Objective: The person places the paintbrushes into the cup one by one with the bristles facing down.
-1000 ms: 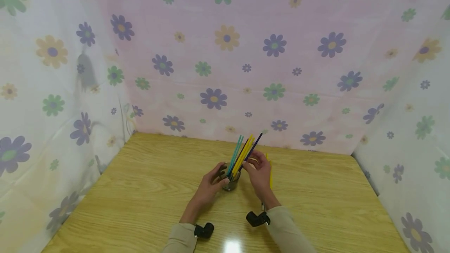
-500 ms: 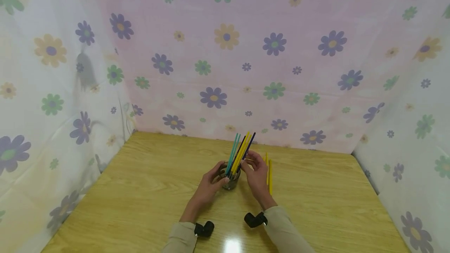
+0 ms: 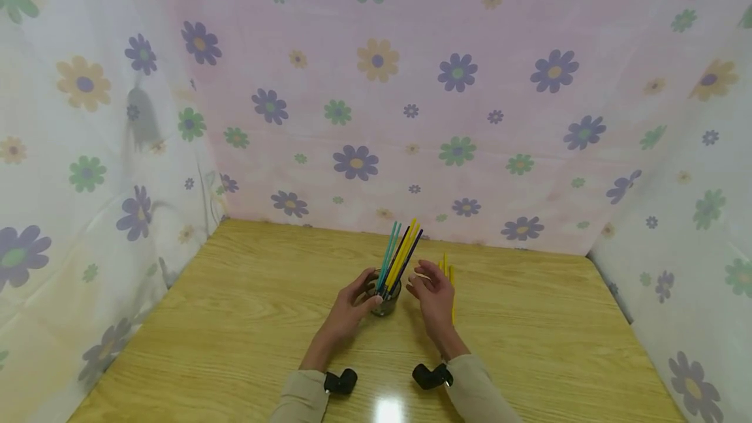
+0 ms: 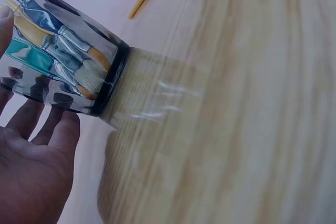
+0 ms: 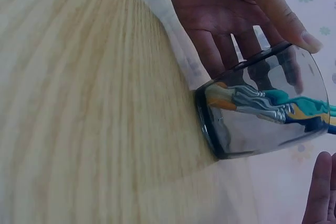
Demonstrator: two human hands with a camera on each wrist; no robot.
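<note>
Your left hand (image 3: 345, 312) is curled round the glass (image 5: 252, 136), upright on the surface (image 3: 235, 325); inside: teal, yellow, dark blue brushes (image 3: 401, 256), bristles down, handles leaning right; your right hand (image 3: 436, 297), empty, fingers loosely bent, is just beside, near yellow sticks (image 3: 452, 278)

This is a screened-off booth: flowered cloth (image 3: 517, 168) (on three sides) borders a wood-grain table (image 3: 558, 338).

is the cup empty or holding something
Holding something: brushes lean inside the cup, bristle ends down, showing through its see-through wall.
</note>
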